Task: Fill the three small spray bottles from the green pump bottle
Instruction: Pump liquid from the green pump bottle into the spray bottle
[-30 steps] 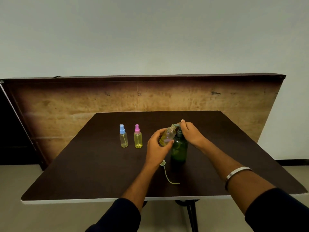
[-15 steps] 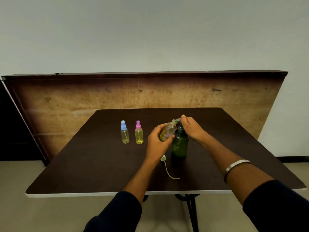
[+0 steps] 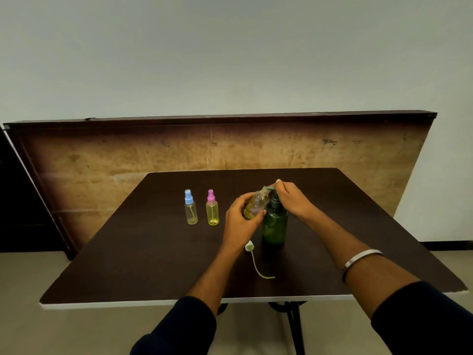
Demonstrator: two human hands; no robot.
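The green pump bottle (image 3: 274, 225) stands upright near the middle of the dark table (image 3: 143, 252). My right hand (image 3: 294, 201) rests on its pump head, fingers curled over it. My left hand (image 3: 240, 221) grips an uncapped small clear bottle (image 3: 256, 204) with yellowish liquid, tilted so its mouth sits under the pump spout. Its white spray cap with dip tube (image 3: 252, 254) lies on the table in front of the green bottle. To the left stand a blue-capped spray bottle (image 3: 190, 207) and a pink-capped spray bottle (image 3: 212, 208), both upright with yellowish liquid.
A large wooden board (image 3: 204, 152) leans against the wall behind the table. The table's white front edge (image 3: 107, 304) runs close to my sleeves, and a black table leg (image 3: 294, 326) shows below.
The camera view shifted slightly, so the table sits a little lower in frame. Both hands keep their hold at the pump and small bottle; no clear movement of the objects.
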